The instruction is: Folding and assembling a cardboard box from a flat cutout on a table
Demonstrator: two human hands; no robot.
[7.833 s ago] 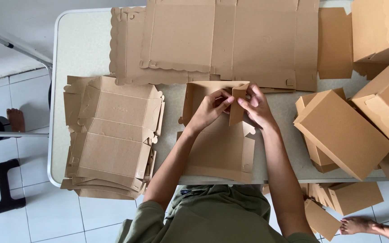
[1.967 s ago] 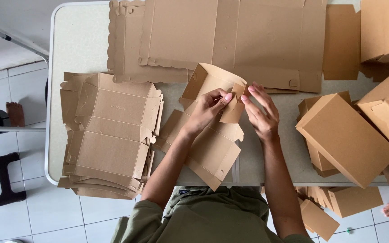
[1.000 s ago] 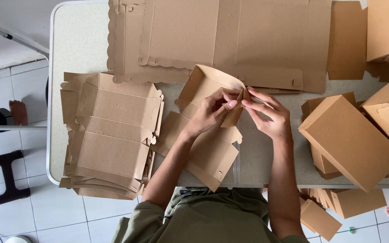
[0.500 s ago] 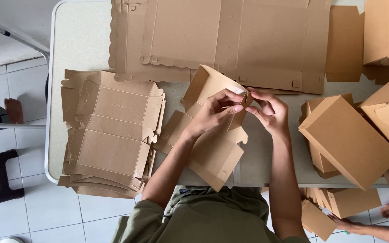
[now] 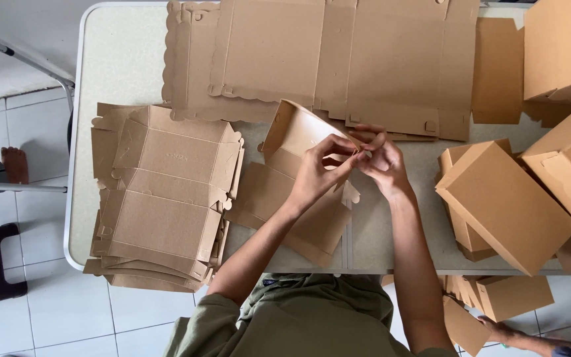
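Olive-green sleeves and shoulders at near edge, both forearms reaching out over white folding table (image 5: 120,53). Half-folded brown cardboard box blank (image 5: 299,178) lying on table just in front of body, near flap overhanging table's near edge, far end curled up off surface. Left hand (image 5: 322,168) pinching raised side wall of blank near its corner, fingers curled around cardboard edge. Right hand (image 5: 381,158) grasping small corner tab of same blank, fingertips meeting left hand's, pinched not clenched. Step in hand, by judgement: forming a corner, tucking tab into slot on raised wall. Next move probably calls for pressing tab home until locked, keeping wall upright, then repeating on opposite corner; exact slot hidden behind fingers, cannot tell if tab already seated. Left of blank on table: stack of flat die-cut blanks (image 5: 163,198), well apart from hands. Right of blank: finished closed boxes (image 5: 507,205), one tilted over others, more at far right edge. Beyond blank, at table's far side: large flat scalloped-edge cardboard sheets (image 5: 325,59). Below table's near right corner: more small boxes and another person's hand (image 5: 503,328) at floor level.
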